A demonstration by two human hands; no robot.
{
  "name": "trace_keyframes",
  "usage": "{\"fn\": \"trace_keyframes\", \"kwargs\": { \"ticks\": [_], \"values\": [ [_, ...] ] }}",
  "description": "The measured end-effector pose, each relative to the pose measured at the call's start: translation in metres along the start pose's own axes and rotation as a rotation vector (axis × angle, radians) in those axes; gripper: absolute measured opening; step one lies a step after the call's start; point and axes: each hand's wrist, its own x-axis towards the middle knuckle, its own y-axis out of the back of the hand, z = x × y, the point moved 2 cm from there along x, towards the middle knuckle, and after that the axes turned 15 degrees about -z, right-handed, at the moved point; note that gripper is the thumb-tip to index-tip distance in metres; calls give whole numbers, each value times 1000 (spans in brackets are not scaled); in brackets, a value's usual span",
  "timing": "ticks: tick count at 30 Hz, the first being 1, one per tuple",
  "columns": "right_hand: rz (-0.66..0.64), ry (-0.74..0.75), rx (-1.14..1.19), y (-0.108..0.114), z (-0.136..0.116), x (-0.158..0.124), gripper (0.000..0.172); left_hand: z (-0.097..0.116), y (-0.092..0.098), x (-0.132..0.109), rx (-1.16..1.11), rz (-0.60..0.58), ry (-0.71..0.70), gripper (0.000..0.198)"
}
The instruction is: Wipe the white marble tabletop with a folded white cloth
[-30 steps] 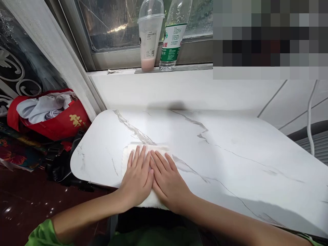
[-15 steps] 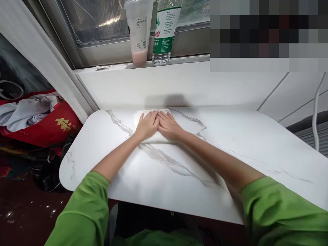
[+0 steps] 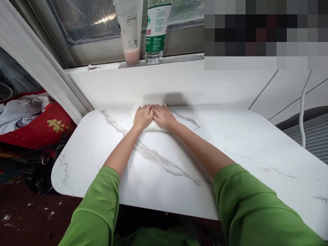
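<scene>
A folded white cloth point(image 3: 154, 127) lies on the white marble-patterned table point(image 3: 159, 184), up against its back edge at the wall. My left hand point(image 3: 143, 117) rests palm down on the left part of this cloth, fingers stretched forward. Beside it, my right hand point(image 3: 163, 117) presses flat on the cloth too, its fingertips touching those of the left. Both hands are open, and neither is wrapped round the cloth. Much of the cloth is hidden under them.
On the window ledge above stand a plastic cup point(image 3: 132, 56) with some pink drink and a green-labelled water bottle point(image 3: 156, 42). A red bag point(image 3: 38, 131) with clothes sits at the left. A white cable point(image 3: 302, 112) hangs on the right.
Both hands have pushed the cloth forward to the table's back edge, where its far side now meets the wall. The view has shifted slightly.
</scene>
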Motion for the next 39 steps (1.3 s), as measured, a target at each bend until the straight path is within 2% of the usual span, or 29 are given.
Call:
{"fn": "trace_keyframes", "kwargs": {
  "ticks": [4, 8, 10, 13, 16, 19, 22, 24, 27, 32, 36, 39],
  "values": [
    [-44, 8, -47, 0, -5, -27, 55, 21, -4, -24, 23, -17, 54, 36],
    [-102, 3, -139, -2, -18, -81, 56, 51, -15, -62, 57, -102, 52, 43],
    [-90, 14, -191, -3, -29, -118, 57, 66, -19, -88, 78, -173, 1, 47],
    [-40, 69, -237, -3, -47, -175, 56, 86, -22, -130, 83, -299, -156, 52],
    [-10, 145, -236, 0, -63, -221, 56, 101, -22, -171, 74, -354, -303, 58],
    [4, 181, -207, 5, -72, -248, 61, 115, -21, -198, 60, -341, -347, 58],
    [-38, 138, -164, 6, -71, -257, 64, 128, -22, -204, 25, -363, -343, 56],
    [-83, 82, -135, 4, -63, -252, 62, 134, -23, -194, -23, -407, -313, 55],
    [-86, -13, -121, 2, -41, -233, 60, 135, -27, -160, -90, -437, -253, 57],
    [-59, -175, -107, 9, 14, -176, 57, 128, -44, -76, -57, -355, -208, 60],
    [-52, -229, -50, 24, 56, -124, 56, 116, -53, -5, -20, -274, -201, 57],
    [-10, -261, 3, 32, 82, -90, 54, 105, -54, 38, -46, -185, -232, 52]
  ]
}}
